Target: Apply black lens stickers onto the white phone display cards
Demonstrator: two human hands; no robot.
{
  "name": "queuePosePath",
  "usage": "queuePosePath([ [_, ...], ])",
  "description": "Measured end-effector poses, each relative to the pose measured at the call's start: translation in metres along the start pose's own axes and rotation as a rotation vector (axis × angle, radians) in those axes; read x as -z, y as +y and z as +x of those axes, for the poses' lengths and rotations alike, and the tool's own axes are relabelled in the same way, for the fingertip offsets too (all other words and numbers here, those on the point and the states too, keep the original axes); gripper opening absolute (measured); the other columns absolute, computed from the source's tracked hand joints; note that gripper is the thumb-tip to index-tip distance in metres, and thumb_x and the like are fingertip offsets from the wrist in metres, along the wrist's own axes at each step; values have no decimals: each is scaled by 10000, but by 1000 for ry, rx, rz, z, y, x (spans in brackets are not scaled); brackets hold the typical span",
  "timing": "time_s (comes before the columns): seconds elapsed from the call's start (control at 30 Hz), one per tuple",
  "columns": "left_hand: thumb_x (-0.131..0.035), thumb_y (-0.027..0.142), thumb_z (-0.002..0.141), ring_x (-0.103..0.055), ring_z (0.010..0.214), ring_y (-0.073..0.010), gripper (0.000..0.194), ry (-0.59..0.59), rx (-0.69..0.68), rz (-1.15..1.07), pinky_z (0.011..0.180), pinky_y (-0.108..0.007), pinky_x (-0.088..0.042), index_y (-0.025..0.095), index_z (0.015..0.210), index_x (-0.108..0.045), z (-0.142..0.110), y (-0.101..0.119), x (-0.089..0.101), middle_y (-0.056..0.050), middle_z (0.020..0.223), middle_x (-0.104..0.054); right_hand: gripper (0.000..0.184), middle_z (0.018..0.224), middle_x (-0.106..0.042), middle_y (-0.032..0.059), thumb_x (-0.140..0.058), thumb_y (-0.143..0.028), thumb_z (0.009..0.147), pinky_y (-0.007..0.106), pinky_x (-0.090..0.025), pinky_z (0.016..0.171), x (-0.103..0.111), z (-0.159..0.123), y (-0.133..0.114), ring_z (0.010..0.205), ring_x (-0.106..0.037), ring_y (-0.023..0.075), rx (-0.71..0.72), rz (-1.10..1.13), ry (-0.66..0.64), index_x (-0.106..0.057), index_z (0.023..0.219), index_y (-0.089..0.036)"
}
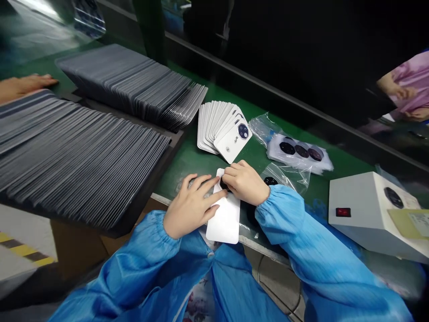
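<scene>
A white phone back cover [223,223] lies in front of me, its near end over the bench edge. My left hand [191,206] rests across its left side with the fingers spread and the fingertips on the panel. At the cover's upper end, the fingers of my right hand [247,182] are pinched over a black round camera lens cover [223,183], mostly hidden by them. Just beyond, a fanned pile of white phone back covers [209,127] shows a dark round camera piece on the top one.
Long rows of grey panels [80,152] stand in black trays at left, near another person's hand [28,85]. Clear film with dark discs [298,150] and a plastic bag [291,176] lie right. A white box with a red switch [355,210] sits farther right. Someone in pink [410,85] is beyond.
</scene>
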State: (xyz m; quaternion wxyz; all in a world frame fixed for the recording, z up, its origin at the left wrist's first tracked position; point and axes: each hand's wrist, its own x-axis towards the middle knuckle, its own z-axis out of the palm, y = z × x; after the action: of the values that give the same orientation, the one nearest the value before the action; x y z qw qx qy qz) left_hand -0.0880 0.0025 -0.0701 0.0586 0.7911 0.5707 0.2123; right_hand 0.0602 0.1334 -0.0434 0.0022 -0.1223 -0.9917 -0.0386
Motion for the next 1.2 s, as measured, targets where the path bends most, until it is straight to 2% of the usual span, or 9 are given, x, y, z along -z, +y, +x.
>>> queuePosePath([
  [0.13, -501, 292, 860, -408, 1217, -307, 343, 8, 17, 18, 984, -548, -268, 268, 1196, -563, 1, 0, 0, -108, 1322, -514, 122, 747, -571, 24, -499, -117, 827, 314, -230, 671, 7, 2, -2, 745, -450, 168, 32, 8, 53, -580, 755, -174],
  [0.23, -499, 384, 852, -420, 1201, -256, 343, 10, 23, 111, 984, -495, -289, 304, 1180, -561, 0, 7, 3, -52, 1283, -546, 173, 688, -561, 13, -499, -24, 772, 310, -232, 639, 13, -1, -6, 676, -456, 163, 101, 19, 207, -564, 713, -174],
  [0.3, -464, 446, 855, -420, 1195, -212, 323, 6, 1, 188, 983, -447, -305, 349, 1143, -575, -1, 6, 3, 10, 1287, -540, 237, 658, -554, 3, -479, 41, 717, 311, -229, 620, 8, 0, -6, 625, -458, 158, 139, 32, 321, -558, 694, -181],
  [0.37, -432, 474, 861, -413, 1200, -200, 308, 10, -11, 254, 979, -432, -312, 397, 1117, -585, -2, 2, 3, 45, 1308, -516, 280, 666, -562, -5, -468, 63, 661, 316, -240, 626, -1, 4, -5, 620, -479, 162, 127, 64, 370, -563, 674, -200],
  [0.5, -388, 476, 883, -428, 1185, -204, 310, 47, -39, 299, 962, -429, -336, 416, 1118, -581, -6, 0, 1, 49, 1285, -524, 298, 639, -574, -7, -480, 61, 551, 331, -266, 634, -12, 9, -9, 607, -499, 180, 115, 20, 476, -579, 615, -213],
  [0.8, -388, 451, 893, -443, 1176, -234, 309, 131, -103, 226, 959, -471, -330, 412, 1160, -540, -6, -6, -10, 7, 1305, -501, 308, 643, -576, -5, -460, 57, 510, 335, -273, 609, -16, 4, -13, 592, -498, 186, 43, -58, 503, -554, 615, -216],
  [1.07, -423, 500, 869, -476, 1121, -249, 294, 197, -139, 259, 920, -485, -353, 411, 1099, -582, 0, -16, -34, -19, 1212, -563, 293, 625, -556, -12, -450, 38, 512, 333, -268, 609, -22, 6, -11, 579, -475, 176, 69, -59, 542, -509, 631, -223],
  [1.2, -450, 511, 852, -491, 1079, -218, 260, 208, -124, 302, 906, -440, -365, 418, 1035, -610, 3, -14, -30, -2, 1156, -588, 291, 617, -545, -7, -445, 33, 494, 327, -253, 615, -23, 10, -9, 579, -451, 180, 90, -56, 551, -501, 627, -220],
])
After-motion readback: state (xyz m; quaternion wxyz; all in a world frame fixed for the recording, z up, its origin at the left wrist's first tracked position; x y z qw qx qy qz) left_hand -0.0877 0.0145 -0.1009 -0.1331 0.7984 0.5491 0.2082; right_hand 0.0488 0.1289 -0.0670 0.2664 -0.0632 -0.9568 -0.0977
